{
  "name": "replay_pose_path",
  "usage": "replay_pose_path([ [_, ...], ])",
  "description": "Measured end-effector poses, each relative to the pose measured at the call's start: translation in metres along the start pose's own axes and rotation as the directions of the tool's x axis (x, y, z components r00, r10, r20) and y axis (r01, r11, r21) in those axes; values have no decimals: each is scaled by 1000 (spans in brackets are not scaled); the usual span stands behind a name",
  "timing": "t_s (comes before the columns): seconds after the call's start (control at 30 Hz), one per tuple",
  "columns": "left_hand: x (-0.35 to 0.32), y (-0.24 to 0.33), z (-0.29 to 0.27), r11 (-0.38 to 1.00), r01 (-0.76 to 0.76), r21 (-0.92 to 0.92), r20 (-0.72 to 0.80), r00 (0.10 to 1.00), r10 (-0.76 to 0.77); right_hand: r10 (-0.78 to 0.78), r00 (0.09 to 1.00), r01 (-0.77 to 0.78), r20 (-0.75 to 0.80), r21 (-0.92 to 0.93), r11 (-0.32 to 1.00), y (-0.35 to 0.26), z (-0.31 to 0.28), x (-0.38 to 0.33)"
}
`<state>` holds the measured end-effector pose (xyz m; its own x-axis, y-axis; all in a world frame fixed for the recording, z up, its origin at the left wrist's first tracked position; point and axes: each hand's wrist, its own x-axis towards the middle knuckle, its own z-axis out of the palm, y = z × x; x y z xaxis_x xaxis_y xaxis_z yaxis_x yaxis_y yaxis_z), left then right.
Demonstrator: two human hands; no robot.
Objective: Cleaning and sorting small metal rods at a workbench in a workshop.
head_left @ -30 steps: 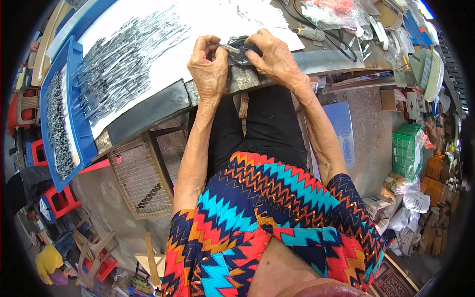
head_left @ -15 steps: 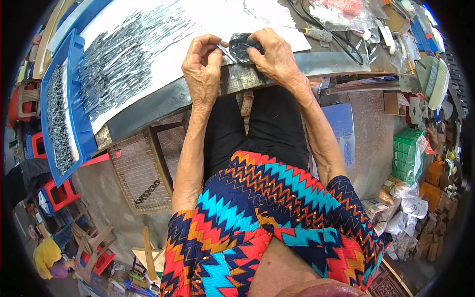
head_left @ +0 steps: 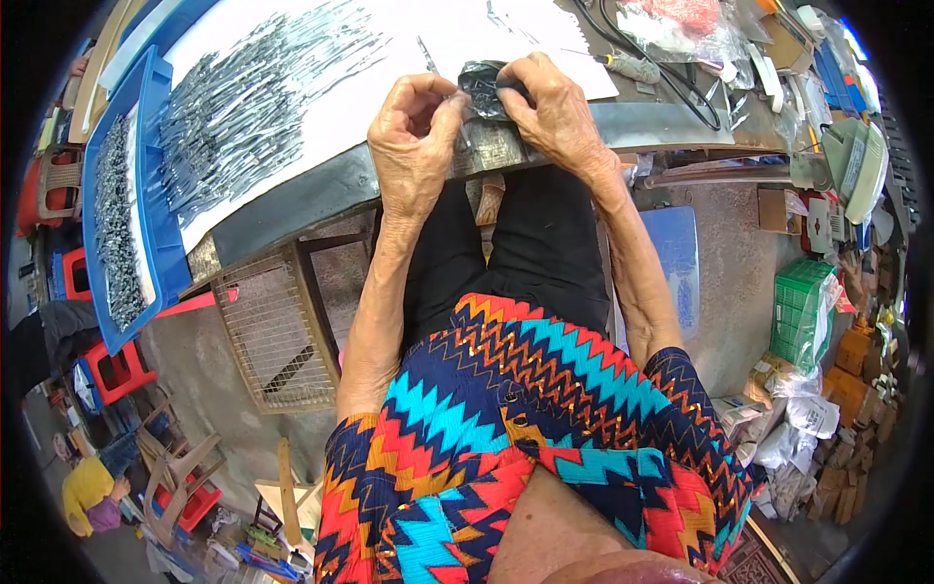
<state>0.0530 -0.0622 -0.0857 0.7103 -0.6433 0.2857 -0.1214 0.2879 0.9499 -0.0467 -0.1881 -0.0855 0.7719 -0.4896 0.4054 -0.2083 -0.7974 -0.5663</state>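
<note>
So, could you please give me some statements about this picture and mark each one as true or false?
1. The left hand and the right hand are both bare. True.
2. The blue tray is to the right of the white sheet. False: the blue tray is at its left end.
3. Many thin dark strips lie on the white sheet. True.
4. The green crate stands on the table. False: the green crate is off the table, on the right side.
5. The right hand touches a black bundle. True.
</note>
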Motion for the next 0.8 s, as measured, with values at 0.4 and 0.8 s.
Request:
replay_pose_path([
  [0.4, -5, 8, -4, 979, 109, -175, 51, 994, -101, -47, 999, 49, 21, -105, 993, 1, -1, 1],
  [0.8, 0, 3, -8, 901, 285, -328, 129, 958, -256, 17, 994, 3, -109, 174, 985, -7, -2, 6],
])
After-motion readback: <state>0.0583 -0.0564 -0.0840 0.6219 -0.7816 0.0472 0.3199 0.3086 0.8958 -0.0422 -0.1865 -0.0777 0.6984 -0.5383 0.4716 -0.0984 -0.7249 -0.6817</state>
